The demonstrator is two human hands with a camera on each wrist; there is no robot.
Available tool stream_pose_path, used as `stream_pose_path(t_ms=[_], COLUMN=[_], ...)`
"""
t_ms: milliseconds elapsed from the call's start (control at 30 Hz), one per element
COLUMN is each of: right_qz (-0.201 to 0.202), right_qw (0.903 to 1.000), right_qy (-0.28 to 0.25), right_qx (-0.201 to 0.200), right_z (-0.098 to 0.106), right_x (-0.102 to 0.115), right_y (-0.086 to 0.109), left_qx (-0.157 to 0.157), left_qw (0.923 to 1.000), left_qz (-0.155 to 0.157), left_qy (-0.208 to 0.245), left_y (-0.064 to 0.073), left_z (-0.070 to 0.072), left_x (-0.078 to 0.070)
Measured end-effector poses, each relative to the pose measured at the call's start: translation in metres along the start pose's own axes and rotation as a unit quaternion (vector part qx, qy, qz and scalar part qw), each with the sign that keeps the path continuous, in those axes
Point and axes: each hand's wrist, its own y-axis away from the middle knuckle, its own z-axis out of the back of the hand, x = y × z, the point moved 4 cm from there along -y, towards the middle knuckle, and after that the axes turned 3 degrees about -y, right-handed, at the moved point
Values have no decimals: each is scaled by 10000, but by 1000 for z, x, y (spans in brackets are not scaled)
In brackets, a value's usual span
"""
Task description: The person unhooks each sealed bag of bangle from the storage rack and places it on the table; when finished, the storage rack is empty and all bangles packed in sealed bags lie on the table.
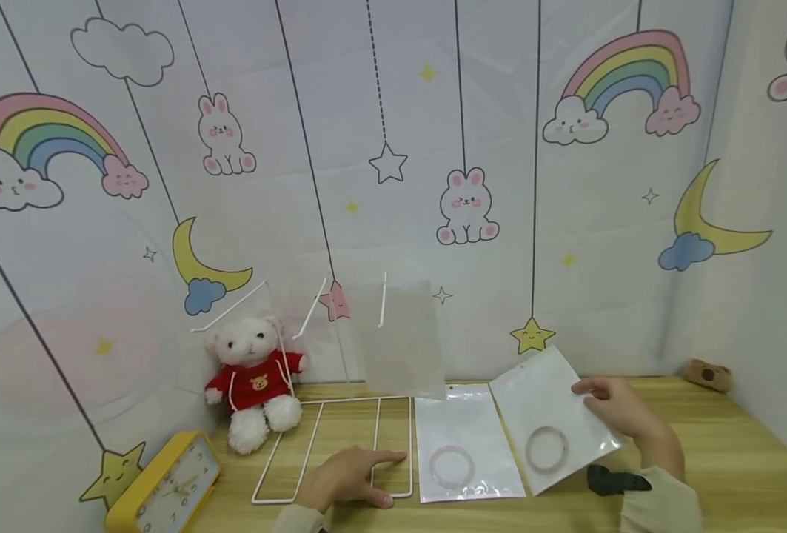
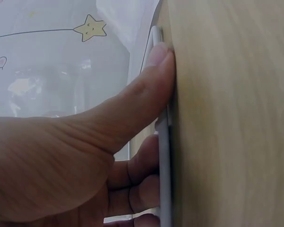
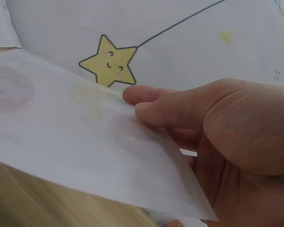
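My right hand (image 1: 623,411) pinches the right edge of a white-backed clear plastic bag (image 1: 548,396) between thumb and fingers. The bag is tilted, with a mauve ring like a bangle (image 1: 529,450) in its lower part. Beside it a second bag (image 1: 463,422) lies flat, holding a pink ring-shaped bangle (image 1: 433,468). My left hand (image 1: 343,474) rests on the base of a white wire rack (image 1: 332,400), index finger stretched out. In the left wrist view, the thumb (image 2: 146,87) lies against the rack's wire (image 2: 164,175). An upright translucent bag (image 1: 400,348) is at the rack's right prong.
A white teddy bear (image 1: 249,377) in a red top sits behind the rack's left side. The yellow alarm clock (image 1: 166,481) stands at front left. A small brown plush thing (image 1: 708,375) lies at the back right. A patterned cloth (image 1: 500,96) covers the walls.
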Motion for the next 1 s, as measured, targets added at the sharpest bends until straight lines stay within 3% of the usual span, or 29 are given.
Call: stream_pose_path(t_ms=[367,667,800,1000], right_qz=[-123,-1128,-1148,-866], right_qw=[9992,9919,9916,9947], right_qy=[357,-400,-300,-126], right_qx=[127,430,519,542], right_z=[4,4,4,6], right_x=[-17,-29,-30,-28], right_y=[7,13,16,18], left_qx=[15,74,37,63], left_qw=[10000,10000,10000,10000], left_qz=[22,0,-30,0], left_qy=[33,34,22,24], left_y=[0,-3,-3,-3], left_z=[3,1,1,1], left_x=[-1,1,2,1])
